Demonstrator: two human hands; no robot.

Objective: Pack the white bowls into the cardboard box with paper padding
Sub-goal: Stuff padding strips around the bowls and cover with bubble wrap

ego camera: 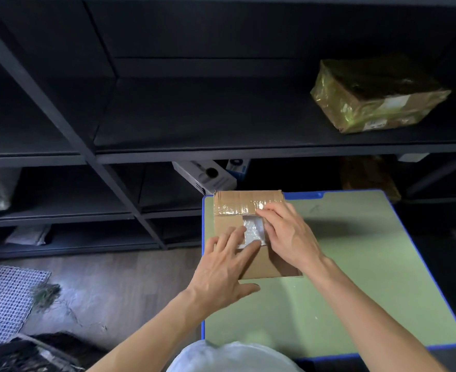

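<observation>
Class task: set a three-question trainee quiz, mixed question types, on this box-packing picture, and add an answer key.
1. True or false: the cardboard box stands on the green table.
2. Which touches the shiny tape? A) left hand B) right hand
3. Fill in: white padding shows through the gap between the box's ____.
Key: 1 true; 2 B; 3 flaps.

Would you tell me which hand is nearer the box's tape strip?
Right hand: its fingertips touch the tape strip; the left hand rests on the cardboard box top, nearer the person.
</observation>
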